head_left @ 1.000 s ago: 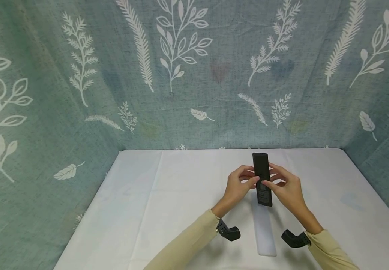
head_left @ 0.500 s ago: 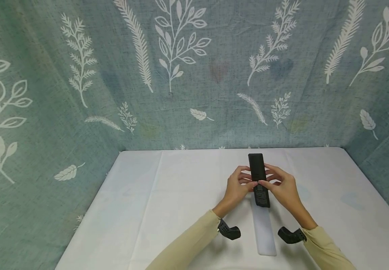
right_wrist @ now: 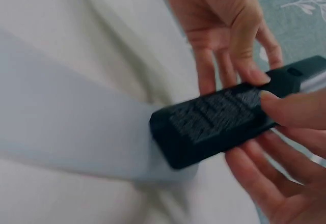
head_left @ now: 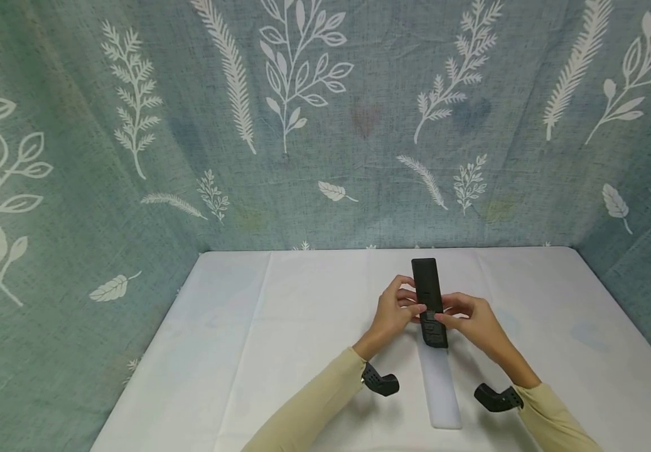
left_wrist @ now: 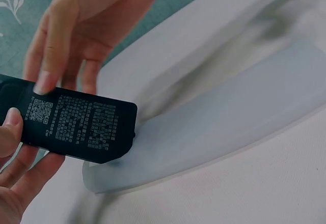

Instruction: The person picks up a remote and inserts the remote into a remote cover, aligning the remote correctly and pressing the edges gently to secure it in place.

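A slim black remote control (head_left: 428, 282), its labelled back facing up, is held above the table by both hands. On its near part are small printed text and a QR code, which show in the left wrist view (left_wrist: 97, 124). My left hand (head_left: 388, 312) grips its left edge, thumb on the back and fingers underneath. From the right, my right hand (head_left: 476, 321) pinches the other edge with its thumb and fingers. Below the remote's near end, a long translucent whitish sleeve-like strip (head_left: 441, 392) lies flat on the table. The remote covers the strip's far end in the head view.
The white-covered table (head_left: 302, 351) reaches back to a green-grey curtain (head_left: 325, 207) with white leaf prints, which also hangs along both sides. Black wrist cameras (head_left: 380, 380) are strapped at both sleeve cuffs.
The remote has shifted a little to the left in both hands. My right thumb has slid from near the left thumb to lower on the remote's right edge.
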The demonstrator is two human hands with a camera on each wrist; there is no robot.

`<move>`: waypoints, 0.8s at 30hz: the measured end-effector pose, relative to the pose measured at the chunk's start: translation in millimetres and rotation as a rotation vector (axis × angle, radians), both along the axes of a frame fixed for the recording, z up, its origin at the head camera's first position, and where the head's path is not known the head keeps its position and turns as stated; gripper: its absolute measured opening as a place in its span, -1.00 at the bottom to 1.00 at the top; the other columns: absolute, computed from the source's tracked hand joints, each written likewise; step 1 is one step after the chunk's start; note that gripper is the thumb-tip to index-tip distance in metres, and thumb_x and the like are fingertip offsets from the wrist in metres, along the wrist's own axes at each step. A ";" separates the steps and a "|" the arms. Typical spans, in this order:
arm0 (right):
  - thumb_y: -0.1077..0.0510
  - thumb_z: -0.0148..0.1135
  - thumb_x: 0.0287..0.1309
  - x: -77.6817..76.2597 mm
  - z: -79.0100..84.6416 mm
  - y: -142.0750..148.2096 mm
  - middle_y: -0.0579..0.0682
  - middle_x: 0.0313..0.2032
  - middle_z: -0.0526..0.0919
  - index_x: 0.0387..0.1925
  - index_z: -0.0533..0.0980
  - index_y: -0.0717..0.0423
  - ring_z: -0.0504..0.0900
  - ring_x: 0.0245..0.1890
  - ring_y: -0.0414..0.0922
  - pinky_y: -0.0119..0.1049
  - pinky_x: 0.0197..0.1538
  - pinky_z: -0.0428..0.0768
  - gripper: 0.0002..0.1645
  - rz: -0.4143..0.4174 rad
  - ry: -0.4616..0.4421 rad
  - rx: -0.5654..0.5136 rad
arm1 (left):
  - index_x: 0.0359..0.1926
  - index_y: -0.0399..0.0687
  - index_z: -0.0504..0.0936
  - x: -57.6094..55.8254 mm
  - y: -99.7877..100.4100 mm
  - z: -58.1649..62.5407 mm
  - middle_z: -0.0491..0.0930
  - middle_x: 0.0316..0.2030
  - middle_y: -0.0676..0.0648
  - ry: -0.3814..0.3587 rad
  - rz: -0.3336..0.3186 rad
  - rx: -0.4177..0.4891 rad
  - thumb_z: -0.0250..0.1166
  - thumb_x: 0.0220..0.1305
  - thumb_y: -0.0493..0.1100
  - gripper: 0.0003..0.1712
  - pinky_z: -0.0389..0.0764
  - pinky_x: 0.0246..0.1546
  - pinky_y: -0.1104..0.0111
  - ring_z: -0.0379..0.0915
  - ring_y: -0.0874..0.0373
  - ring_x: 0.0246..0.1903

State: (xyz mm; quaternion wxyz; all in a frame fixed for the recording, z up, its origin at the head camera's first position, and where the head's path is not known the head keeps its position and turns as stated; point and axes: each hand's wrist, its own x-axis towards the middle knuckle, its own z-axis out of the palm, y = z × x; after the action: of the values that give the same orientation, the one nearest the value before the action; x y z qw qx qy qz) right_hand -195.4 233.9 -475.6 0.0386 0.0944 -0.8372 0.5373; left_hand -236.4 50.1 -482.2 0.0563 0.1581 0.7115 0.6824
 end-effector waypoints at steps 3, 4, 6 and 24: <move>0.15 0.37 0.07 2.5 -5.6 2.1 0.11 -0.19 0.65 -0.06 0.57 0.24 0.61 -0.22 -0.04 -0.26 -0.29 0.66 -0.61 0.076 -0.104 -0.004 | -0.08 -0.02 0.42 0.2 -1.4 1.3 0.63 -0.39 -0.07 -0.003 -0.004 -0.005 0.33 0.04 -0.52 -0.52 0.68 -0.47 0.09 0.60 0.21 -0.45; 0.16 0.36 0.07 3.6 -7.4 2.7 0.11 -0.20 0.65 -0.07 0.57 0.26 0.61 -0.22 -0.03 -0.25 -0.31 0.66 -0.61 0.106 -0.138 -0.006 | -0.09 -0.01 0.42 0.4 -1.8 1.6 0.63 -0.40 -0.06 -0.006 -0.002 -0.010 0.33 0.04 -0.52 -0.51 0.68 -0.46 0.07 0.61 0.21 -0.45; 0.16 0.36 0.06 5.1 -11.4 4.1 0.12 -0.21 0.65 -0.07 0.56 0.29 0.61 -0.22 -0.03 -0.23 -0.34 0.67 -0.60 0.156 -0.198 0.006 | -0.09 0.01 0.42 0.4 -2.5 1.8 0.62 -0.40 -0.05 -0.012 0.001 -0.017 0.34 0.04 -0.51 -0.51 0.68 -0.45 0.05 0.61 0.21 -0.44; 0.39 0.41 -0.20 13.8 -17.9 1.3 -0.08 -0.45 0.54 -0.47 0.65 0.17 0.46 -0.45 -0.21 -0.38 -0.47 0.51 -0.84 0.257 0.079 0.380 | -0.07 -0.12 0.43 6.7 -5.9 9.2 0.62 -0.39 -0.24 0.071 0.012 -0.074 0.28 0.01 -0.58 -0.51 0.67 -0.51 0.06 0.59 0.12 -0.48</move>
State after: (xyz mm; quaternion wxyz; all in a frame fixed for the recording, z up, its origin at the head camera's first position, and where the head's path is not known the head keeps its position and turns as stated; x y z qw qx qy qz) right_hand -181.6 235.3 -493.5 -0.0156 0.2267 -0.9023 0.3664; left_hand -229.7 44.2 -473.1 0.0326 0.1756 0.7386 0.6501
